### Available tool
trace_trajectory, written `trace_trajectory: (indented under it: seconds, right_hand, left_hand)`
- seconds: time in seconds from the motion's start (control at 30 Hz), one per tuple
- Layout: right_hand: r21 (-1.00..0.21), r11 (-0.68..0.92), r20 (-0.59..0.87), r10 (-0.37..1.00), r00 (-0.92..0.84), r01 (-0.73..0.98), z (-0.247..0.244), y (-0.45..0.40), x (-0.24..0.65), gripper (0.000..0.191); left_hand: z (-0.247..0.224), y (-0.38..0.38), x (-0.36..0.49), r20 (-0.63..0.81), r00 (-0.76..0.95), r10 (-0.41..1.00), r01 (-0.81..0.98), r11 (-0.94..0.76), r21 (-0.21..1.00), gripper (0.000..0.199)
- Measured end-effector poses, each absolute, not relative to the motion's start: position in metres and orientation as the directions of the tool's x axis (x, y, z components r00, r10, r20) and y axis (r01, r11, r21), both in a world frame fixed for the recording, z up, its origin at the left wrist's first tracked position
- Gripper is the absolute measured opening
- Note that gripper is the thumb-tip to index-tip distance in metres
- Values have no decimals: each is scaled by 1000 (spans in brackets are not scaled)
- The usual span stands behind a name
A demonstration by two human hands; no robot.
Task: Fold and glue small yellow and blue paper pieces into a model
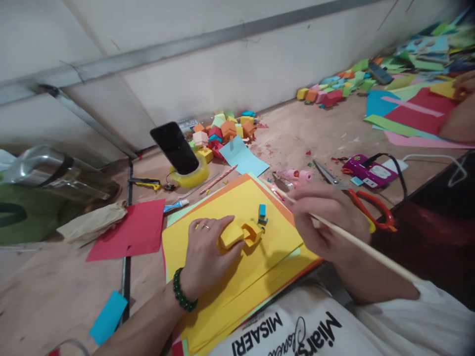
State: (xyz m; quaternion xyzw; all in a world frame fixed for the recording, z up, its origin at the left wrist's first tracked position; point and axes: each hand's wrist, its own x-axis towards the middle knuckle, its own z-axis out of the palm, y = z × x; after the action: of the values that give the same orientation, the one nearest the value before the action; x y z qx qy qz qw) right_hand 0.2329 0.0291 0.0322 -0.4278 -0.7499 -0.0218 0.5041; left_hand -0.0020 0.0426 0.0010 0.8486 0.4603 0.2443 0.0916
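Note:
My left hand [211,247] is closed around a small yellow paper box [231,234], resting on a stack of coloured paper [222,296] with yellow on top. Touching or just beside that box is an open yellow paper piece [253,233]. A small blue paper piece [262,211] lies a little beyond it. My right hand [330,222] grips a thin wooden stick [363,246], raised over the right side of the stack. The stick's tip points left, above the paper's far edge.
Orange-handled scissors [374,207], a purple power strip [371,170] and a pink glue gun [293,175] lie to the right. A phone [174,148] leans on a yellow tape roll [191,173]. Folded paper boxes [228,128] pile by the wall. Another person's hand [462,106] is far right.

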Motion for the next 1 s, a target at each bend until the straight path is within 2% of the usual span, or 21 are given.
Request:
trace_trajectory:
  seconds: [0.07,0.1,0.2,0.23,0.37,0.47,0.57,0.63,0.77,0.9,1.0]
  right_hand:
    - [-250,614,792,575,-207,749,14,46,239,24]
    - [-216,606,727,623,-288,766,4,53,242,24]
    - [-187,534,497,775,-389,825,-12,64,247,31]
    - [-195,516,460,799,-387,834,-11,63,247,32]
    - [-296,585,487,772,-408,755,12,45,234,30]
    - [-374,660,366,751,-550,652,20,36,218,52]
    - [-427,586,210,805,-554,689,10,37,206,62]
    - [-488,541,193,832,-520,686,2,38,204,55]
    - [-684,491,260,855,-449,540,2,37,206,33]
    - [-790,450,281,870,-406,416,13,34,204,20]
    - [-831,409,272,890,-366,377,14,33,201,19]
  left_hand:
    - [0,43,-2,311,446,839,728,-542,420,37]
    - [0,43,-3,298,440,847,721,-531,444,37]
    - [-1,43,-3,237,408,881,698,-469,541,36]
    - [-1,44,-4,209,397,894,681,-440,586,36]
    - [-1,50,-6,116,374,920,527,-314,790,38]
    - [-2,55,-9,64,385,921,405,-231,885,40]
    - [-2,59,-11,-21,402,915,312,-116,943,45]
    - [-1,61,-12,-88,422,902,232,-13,973,52]
    - [1,61,-13,-138,374,917,127,96,987,60]
    - [7,56,-10,-136,319,938,178,81,981,51]
    - [13,50,-7,-169,303,938,238,98,966,50]
